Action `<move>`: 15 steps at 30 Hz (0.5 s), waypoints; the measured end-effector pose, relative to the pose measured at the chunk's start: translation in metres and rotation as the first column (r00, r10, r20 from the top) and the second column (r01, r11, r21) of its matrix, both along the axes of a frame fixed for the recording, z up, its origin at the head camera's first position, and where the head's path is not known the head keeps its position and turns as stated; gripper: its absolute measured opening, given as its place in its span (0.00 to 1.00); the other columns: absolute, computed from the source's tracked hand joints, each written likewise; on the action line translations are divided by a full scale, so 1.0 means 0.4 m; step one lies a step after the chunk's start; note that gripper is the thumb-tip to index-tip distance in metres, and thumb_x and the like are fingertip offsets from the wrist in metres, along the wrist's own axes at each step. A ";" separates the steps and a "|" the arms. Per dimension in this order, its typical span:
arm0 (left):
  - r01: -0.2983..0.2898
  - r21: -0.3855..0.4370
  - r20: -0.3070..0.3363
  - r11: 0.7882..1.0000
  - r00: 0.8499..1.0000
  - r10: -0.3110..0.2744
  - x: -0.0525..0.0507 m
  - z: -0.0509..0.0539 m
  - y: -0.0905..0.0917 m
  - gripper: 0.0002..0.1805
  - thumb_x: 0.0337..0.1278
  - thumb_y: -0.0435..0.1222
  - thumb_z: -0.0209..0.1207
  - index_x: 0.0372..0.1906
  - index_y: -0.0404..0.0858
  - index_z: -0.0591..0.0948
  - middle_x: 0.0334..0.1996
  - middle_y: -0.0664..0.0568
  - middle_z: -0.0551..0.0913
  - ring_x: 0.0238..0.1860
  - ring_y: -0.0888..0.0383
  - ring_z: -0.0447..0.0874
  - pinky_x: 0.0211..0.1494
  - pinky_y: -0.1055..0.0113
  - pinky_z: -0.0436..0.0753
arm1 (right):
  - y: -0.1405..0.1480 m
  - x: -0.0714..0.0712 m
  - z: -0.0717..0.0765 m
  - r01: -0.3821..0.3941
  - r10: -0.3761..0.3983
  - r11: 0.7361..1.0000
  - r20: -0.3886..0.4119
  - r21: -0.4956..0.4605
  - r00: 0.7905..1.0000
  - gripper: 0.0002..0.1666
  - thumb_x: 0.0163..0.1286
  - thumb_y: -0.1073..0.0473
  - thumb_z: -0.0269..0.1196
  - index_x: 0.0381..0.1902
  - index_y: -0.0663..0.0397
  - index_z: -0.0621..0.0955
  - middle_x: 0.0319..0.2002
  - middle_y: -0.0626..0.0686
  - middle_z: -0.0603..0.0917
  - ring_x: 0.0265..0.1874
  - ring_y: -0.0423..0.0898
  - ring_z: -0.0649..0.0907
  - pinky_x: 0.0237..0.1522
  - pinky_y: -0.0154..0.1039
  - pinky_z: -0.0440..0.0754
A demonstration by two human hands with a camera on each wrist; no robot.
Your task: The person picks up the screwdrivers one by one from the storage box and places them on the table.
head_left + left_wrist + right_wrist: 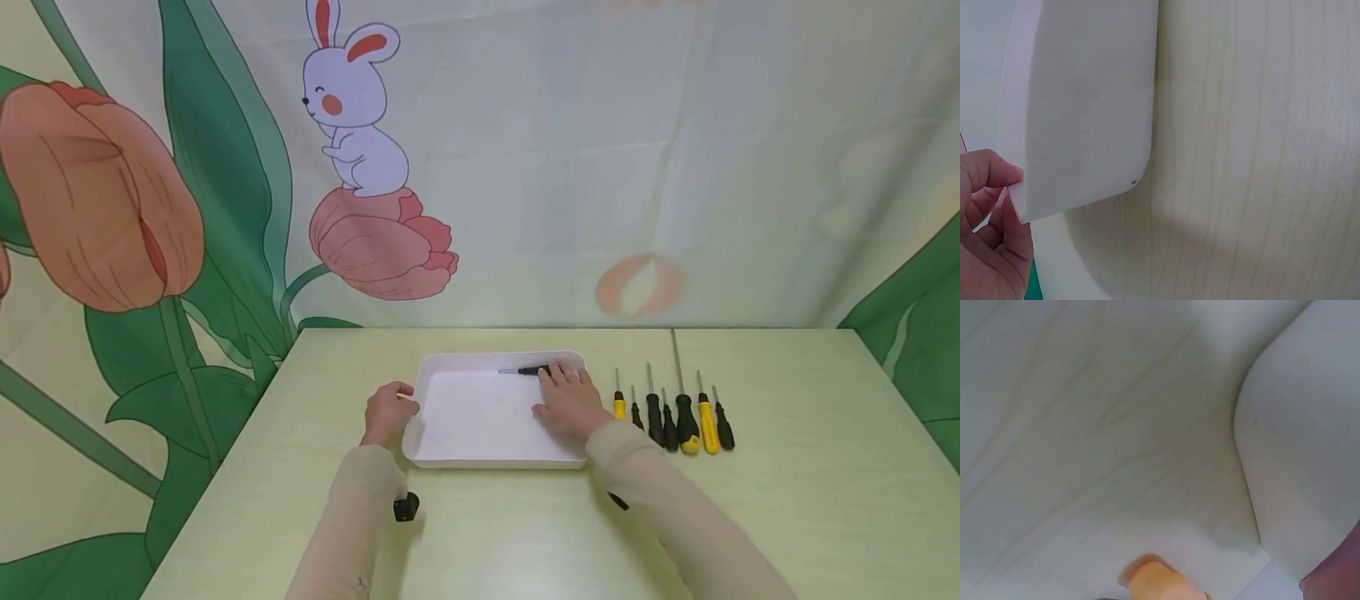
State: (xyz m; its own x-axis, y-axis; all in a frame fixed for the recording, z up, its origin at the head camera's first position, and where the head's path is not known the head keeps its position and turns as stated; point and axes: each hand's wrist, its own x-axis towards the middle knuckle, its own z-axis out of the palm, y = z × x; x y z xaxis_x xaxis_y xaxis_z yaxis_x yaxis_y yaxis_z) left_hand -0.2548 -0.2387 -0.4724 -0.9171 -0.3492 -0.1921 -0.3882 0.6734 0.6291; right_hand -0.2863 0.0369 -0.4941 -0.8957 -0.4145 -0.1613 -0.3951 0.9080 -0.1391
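Note:
A white rectangular tray (480, 425) sits on the table. My left hand (386, 412) is at its left side; in the left wrist view, thumb and fingers pinch the tray's rim (1015, 194). Inside, along the far wall, lies a small black-handled screwdriver (531, 371), its shaft pointing left. My right hand (568, 404) reaches over the tray's right part with fingers extended, touching the screwdriver's handle, whose end they hide. Only a sliver of the right hand (1338, 575) shows in the right wrist view, beside the tray's outer wall (1304, 437).
Right of the tray, several screwdrivers stand in a row, shafts pointing away, among them a yellow one (708, 425) and a long-shafted black-and-yellow one (686, 421). An orange-yellow handle (1163, 584) shows in the right wrist view. A printed curtain (525, 167) hangs behind the table.

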 end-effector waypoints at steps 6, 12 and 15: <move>0.004 0.001 0.001 1.000 1.000 -0.004 0.000 -0.009 -0.004 0.15 0.45 0.33 0.54 0.43 0.36 0.77 0.38 0.42 0.80 0.36 0.51 0.76 0.35 0.63 0.73 | -0.005 -0.001 -0.006 -0.001 0.002 0.999 -0.021 0.033 1.000 0.40 0.64 0.41 0.47 0.66 0.58 0.54 0.68 0.58 0.51 0.68 0.54 0.50 0.65 0.54 0.45; -0.010 0.009 0.008 1.000 1.000 0.010 -0.006 -0.013 -0.006 0.15 0.45 0.33 0.55 0.43 0.37 0.77 0.38 0.43 0.80 0.36 0.51 0.76 0.36 0.64 0.72 | -0.008 -0.008 -0.007 -0.006 0.007 1.000 -0.048 0.013 0.999 0.38 0.64 0.45 0.50 0.65 0.60 0.57 0.67 0.61 0.55 0.67 0.55 0.53 0.65 0.54 0.48; -0.011 0.005 0.011 1.000 1.000 0.011 -0.007 -0.009 -0.008 0.15 0.45 0.33 0.54 0.43 0.37 0.77 0.38 0.43 0.80 0.36 0.51 0.76 0.36 0.63 0.72 | -0.010 -0.015 -0.004 -0.019 0.018 0.999 -0.051 -0.034 0.999 0.36 0.63 0.50 0.53 0.63 0.62 0.59 0.65 0.63 0.58 0.65 0.56 0.56 0.64 0.53 0.50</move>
